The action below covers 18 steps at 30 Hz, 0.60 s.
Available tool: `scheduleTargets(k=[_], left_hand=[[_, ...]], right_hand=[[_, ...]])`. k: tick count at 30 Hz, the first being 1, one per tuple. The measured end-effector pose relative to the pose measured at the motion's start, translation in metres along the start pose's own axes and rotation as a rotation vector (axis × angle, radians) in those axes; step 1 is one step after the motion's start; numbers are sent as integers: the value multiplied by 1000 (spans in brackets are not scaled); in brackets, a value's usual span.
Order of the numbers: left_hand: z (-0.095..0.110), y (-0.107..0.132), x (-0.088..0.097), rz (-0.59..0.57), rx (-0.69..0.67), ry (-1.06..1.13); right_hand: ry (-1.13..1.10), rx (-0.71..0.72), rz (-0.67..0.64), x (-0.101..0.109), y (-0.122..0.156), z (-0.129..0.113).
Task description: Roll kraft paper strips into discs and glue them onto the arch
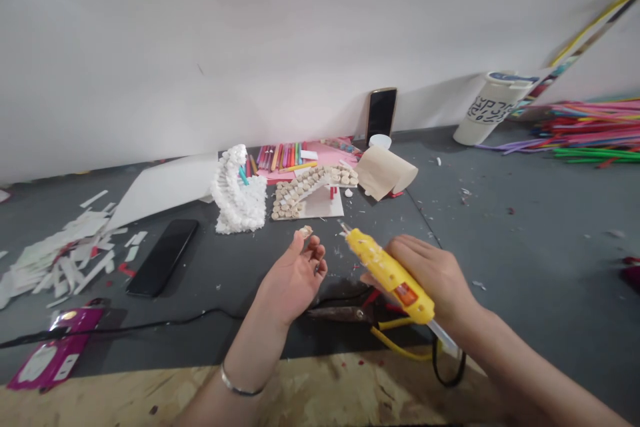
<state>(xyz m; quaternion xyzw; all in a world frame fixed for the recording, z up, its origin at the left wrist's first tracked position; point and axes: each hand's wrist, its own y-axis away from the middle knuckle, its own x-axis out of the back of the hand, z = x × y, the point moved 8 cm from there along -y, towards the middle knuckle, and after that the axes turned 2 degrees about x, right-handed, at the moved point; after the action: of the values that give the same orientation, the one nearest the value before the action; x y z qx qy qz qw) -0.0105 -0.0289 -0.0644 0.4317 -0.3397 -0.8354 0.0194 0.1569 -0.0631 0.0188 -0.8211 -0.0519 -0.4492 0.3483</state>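
Observation:
Pinched between the thumb and fingertips of my left hand (295,277) is a small beige piece (306,231), perhaps a bit of shell or paper. My right hand (430,273) grips a yellow glue gun (387,273), its nozzle pointing up and left toward that piece without touching it. A clear glue stick (443,335) sticks out of the gun's back end. Just beyond my hands stands a small staircase model (305,190) covered in beige round pieces, on a pale base. To its left is a white, rough-textured model (237,197).
Scissors (340,313) and a black cable (200,315) lie near my wrists. A black phone (164,257) and white paper strips (60,257) are on the left. Behind are coloured pens (283,157), brown paper (383,170), a propped phone (381,113), a cup (493,107) and pipe cleaners (590,127).

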Motion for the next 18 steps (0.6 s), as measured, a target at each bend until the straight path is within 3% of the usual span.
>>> scheduleTargets(k=[5,12,15,18], left_hand=[[17,1,3,28,-265,-192],[35,29,-14,36,-740,-569],[35,39,-24,49,-866,-768],[34,43,-26,72,-930,-858]], right_hand=[[167,-130,-13,17,17,45],[328,-291,-176,-3,52,127],[347,-308,-195,-1,57,133],[309,-316,-144,15,50,113]])
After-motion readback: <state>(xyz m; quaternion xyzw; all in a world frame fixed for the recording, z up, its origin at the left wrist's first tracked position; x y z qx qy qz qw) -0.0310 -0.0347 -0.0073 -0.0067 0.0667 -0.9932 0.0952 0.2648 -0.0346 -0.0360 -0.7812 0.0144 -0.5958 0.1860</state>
